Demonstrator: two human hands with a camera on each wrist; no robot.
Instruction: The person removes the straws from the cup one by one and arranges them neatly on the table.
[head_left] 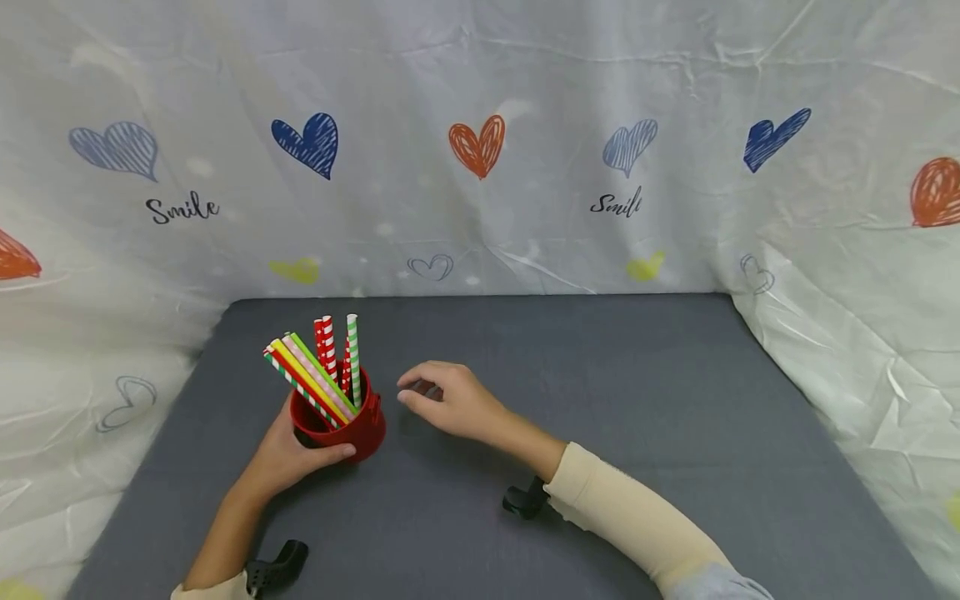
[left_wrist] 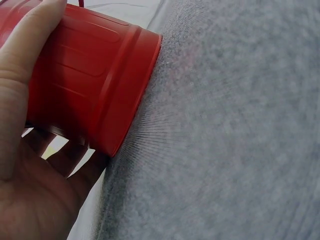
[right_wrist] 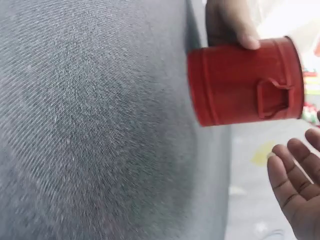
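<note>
A red metal bucket (head_left: 367, 435) with a small side handle (right_wrist: 274, 100) stands on the dark grey tabletop, left of centre. It holds several paper straws (head_left: 318, 382), some striped, some plain, in red, yellow, pink and green. My left hand (head_left: 287, 457) grips the bucket from its near left side, with the thumb (left_wrist: 31, 37) across the front wall. In the left wrist view the bucket's base meets the grey cloth. To the right of the bucket, apart from it, my right hand (head_left: 454, 403) hovers with relaxed, slightly bent fingers and nothing in them.
A grey cloth-covered table (head_left: 637, 375) spreads under both hands. Behind it hangs a pale curtain (head_left: 540, 100) printed with hearts and words. Black wrist straps (head_left: 279, 567) show near both sleeves.
</note>
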